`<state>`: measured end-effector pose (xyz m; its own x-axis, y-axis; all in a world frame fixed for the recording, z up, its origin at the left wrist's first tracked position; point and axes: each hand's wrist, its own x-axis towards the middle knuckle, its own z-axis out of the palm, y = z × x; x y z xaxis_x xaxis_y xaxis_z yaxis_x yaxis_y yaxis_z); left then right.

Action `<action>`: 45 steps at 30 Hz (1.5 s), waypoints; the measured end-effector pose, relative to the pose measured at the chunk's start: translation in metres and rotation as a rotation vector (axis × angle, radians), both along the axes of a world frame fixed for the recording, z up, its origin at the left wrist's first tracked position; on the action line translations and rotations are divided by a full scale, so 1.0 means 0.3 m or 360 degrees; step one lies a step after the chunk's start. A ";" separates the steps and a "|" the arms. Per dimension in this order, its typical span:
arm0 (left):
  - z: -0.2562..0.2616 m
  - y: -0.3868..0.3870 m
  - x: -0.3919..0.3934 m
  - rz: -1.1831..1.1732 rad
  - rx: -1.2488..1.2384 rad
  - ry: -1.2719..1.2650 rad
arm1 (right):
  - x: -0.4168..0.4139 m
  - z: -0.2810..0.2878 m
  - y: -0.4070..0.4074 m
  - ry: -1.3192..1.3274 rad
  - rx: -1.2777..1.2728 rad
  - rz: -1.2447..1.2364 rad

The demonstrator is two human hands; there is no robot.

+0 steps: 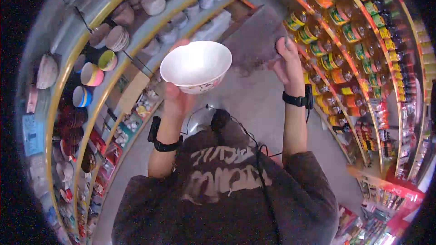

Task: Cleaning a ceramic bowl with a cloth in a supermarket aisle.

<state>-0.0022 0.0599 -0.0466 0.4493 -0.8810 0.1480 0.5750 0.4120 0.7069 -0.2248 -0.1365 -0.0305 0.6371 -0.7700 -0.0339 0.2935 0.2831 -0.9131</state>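
My left hand (pixel 177 95) holds a white bowl (pixel 196 63) with a printed pattern on its outside, tilted so that its inside shows. My fingers wrap its left side and underside. To the right, my right hand (pixel 287 59) grips the edge of a dark grey cloth (pixel 255 37), which hangs out to the left of the fingers. Bowl and cloth are close together; whether they touch I cannot tell. A black strap with a small device sits on each wrist.
Curved-looking shelves (pixel 98 109) on the left bear stacked bowls (pixel 117 37) and coloured cups (pixel 92 74). Shelves on the right hold rows of oil bottles (pixel 330 61) and small packaged goods. Grey floor (pixel 238 92) lies between, and a black cable hangs over my shirt.
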 end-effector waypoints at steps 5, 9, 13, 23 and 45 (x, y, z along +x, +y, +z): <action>0.099 -0.122 0.066 0.0125 -0.0157 -0.0118 | 0.179 0.016 -0.066 -0.0466 0.0155 0.0287; 0.131 -0.208 0.086 0.0449 -0.0171 -0.0123 | 0.308 0.074 -0.117 -0.0524 0.0247 0.0728; 0.160 -0.278 0.097 0.0609 -0.0178 -0.0092 | 0.395 0.082 -0.242 0.0033 -0.0561 0.0851; 0.240 -0.287 0.077 0.0980 0.0087 -0.0412 | 0.556 0.164 -0.322 -0.0071 -0.0617 0.0413; 0.162 -0.400 -0.026 0.0630 -0.0776 0.0475 | 0.540 0.385 -0.388 -0.0456 -0.2316 0.0472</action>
